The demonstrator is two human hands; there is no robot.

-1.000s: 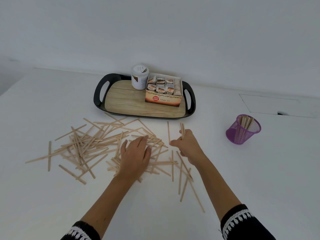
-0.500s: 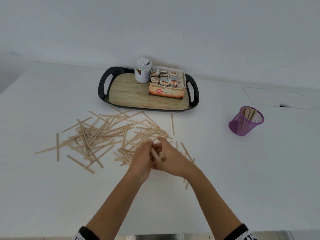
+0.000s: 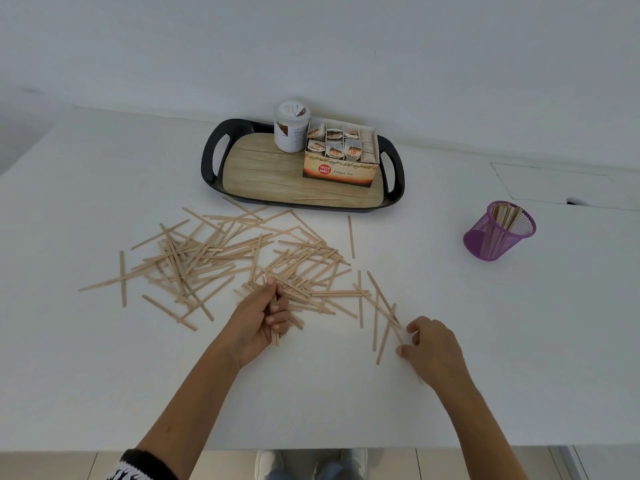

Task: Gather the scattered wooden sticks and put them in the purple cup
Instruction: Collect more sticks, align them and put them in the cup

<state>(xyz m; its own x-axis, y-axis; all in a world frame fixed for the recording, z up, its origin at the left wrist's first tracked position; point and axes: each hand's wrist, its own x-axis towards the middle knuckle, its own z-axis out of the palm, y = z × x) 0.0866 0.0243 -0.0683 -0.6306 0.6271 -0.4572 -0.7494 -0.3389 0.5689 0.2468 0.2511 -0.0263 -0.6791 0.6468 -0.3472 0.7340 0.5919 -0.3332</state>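
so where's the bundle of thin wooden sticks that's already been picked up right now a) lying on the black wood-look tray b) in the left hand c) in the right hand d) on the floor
b: the left hand is curled round a bundle of thin wooden sticks, while the right hand only reaches toward loose sticks lying on the white table.

sticks (image 3: 221,258) scattered on table (image 3: 104,375) before tray (image 3: 211,157); cup (image 3: 498,235) right; jar (image 3: 291,126), box (image 3: 341,154) on tray.

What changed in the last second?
The hands met, and the sticks the right hand held passed to the left hand, which now grips a small bundle. The right hand moved right, reaching for loose sticks. Purple cup, tray and main pile stayed put.
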